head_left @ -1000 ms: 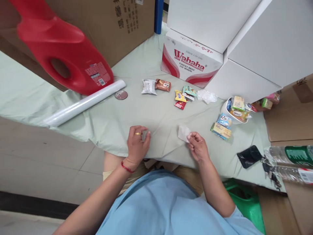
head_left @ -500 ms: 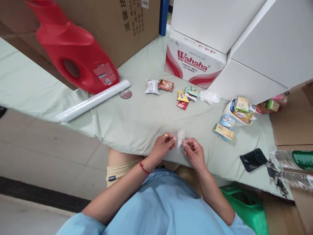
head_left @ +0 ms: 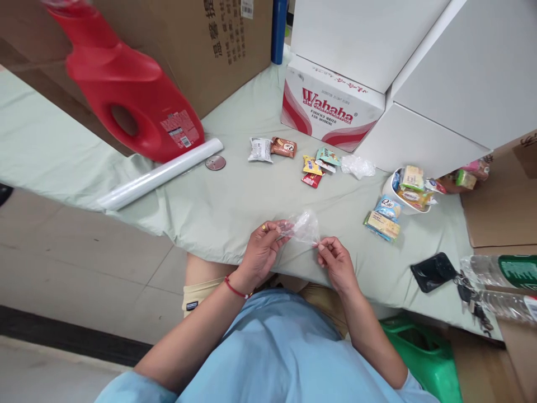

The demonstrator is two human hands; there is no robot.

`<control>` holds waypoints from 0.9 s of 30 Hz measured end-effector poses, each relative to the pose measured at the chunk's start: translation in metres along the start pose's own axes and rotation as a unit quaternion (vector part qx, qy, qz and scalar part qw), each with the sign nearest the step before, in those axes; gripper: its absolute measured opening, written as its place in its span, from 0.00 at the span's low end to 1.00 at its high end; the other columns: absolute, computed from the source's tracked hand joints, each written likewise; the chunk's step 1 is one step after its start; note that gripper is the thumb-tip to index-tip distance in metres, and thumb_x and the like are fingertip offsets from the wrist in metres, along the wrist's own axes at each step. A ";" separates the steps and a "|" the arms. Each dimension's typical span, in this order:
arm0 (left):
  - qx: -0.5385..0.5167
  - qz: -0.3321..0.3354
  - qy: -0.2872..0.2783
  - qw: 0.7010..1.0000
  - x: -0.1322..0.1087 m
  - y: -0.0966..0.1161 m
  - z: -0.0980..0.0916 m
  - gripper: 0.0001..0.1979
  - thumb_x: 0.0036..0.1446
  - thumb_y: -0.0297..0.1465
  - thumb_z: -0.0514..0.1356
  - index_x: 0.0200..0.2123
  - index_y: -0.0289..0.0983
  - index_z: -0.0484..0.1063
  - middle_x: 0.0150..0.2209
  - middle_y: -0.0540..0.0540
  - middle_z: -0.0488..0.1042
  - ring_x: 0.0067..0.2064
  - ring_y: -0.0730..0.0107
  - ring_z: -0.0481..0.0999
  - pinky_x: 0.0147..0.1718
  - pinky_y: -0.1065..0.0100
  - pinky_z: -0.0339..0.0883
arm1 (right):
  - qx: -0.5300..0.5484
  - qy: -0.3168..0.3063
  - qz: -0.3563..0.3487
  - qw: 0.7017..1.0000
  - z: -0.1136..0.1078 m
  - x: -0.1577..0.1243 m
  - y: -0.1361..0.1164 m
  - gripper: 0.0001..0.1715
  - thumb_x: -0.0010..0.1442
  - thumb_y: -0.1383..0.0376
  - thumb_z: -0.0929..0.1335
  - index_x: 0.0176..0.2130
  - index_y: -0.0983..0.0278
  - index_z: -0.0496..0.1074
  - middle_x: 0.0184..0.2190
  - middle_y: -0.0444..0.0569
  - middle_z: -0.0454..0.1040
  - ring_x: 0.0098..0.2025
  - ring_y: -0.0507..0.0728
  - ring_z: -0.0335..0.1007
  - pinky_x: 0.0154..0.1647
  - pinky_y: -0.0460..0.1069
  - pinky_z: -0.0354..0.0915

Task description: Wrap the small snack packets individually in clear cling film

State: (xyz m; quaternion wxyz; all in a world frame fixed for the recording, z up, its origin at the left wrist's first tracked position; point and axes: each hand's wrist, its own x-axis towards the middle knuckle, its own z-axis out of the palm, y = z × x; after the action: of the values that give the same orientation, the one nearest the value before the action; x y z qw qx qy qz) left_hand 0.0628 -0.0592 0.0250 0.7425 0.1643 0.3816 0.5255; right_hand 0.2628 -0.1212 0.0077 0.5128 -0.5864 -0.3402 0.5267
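Note:
Between my two hands, just above the table's near edge, a thin clear plastic bag is stretched out and crinkled. My left hand pinches its left side between thumb and fingers. The right end is pinched by my right hand. Beyond them on the cloth lie small wrapped snacks: a white packet, a brown packet, a yellow packet, a red packet and a green packet. A crumpled clear plastic piece rests beside the green one.
A white bowl of snacks stands right, with more packets before it. A black pouch, keys and plastic bottles lie at far right. Left are a red jug, a plastic film roll and a round disc.
The bag has gone from a small bunched form to a wider, spread one. My left hand has moved left and slightly down, away from my right hand, which has shifted slightly right.

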 end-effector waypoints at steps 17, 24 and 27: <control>0.216 0.040 -0.003 0.976 -0.011 -0.013 0.001 0.31 0.44 0.40 0.78 0.48 0.40 0.69 0.57 0.41 0.72 0.56 0.57 0.76 0.51 0.59 0.72 | -0.247 -0.010 -0.241 0.938 0.020 0.005 -0.016 0.08 0.71 0.59 0.70 0.41 0.59 0.77 0.46 0.49 0.81 0.32 0.52 0.71 0.34 0.49 0.67; 0.316 0.031 0.034 0.948 -0.004 -0.024 -0.003 0.10 0.46 0.30 0.68 0.34 0.38 0.74 0.39 0.47 0.76 0.45 0.63 0.75 0.49 0.61 0.67 | -0.190 0.004 -0.220 0.957 0.020 -0.001 -0.016 0.08 0.69 0.57 0.72 0.40 0.58 0.78 0.47 0.51 0.82 0.40 0.55 0.76 0.38 0.50 0.69; 0.236 0.004 0.042 0.971 -0.003 -0.023 -0.005 0.10 0.45 0.31 0.69 0.31 0.39 0.72 0.35 0.50 0.75 0.38 0.67 0.74 0.44 0.63 0.68 | -0.081 0.042 -0.139 0.986 0.018 0.000 -0.014 0.13 0.64 0.53 0.75 0.38 0.59 0.77 0.46 0.49 0.82 0.29 0.51 0.69 0.31 0.49 0.67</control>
State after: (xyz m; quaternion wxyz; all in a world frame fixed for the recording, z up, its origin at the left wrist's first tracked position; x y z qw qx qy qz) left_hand 0.0732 -0.0715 0.0080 0.6637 0.3142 0.5252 0.4301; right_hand 0.2476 -0.1134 0.0226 0.5458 -0.5942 -0.4383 0.3961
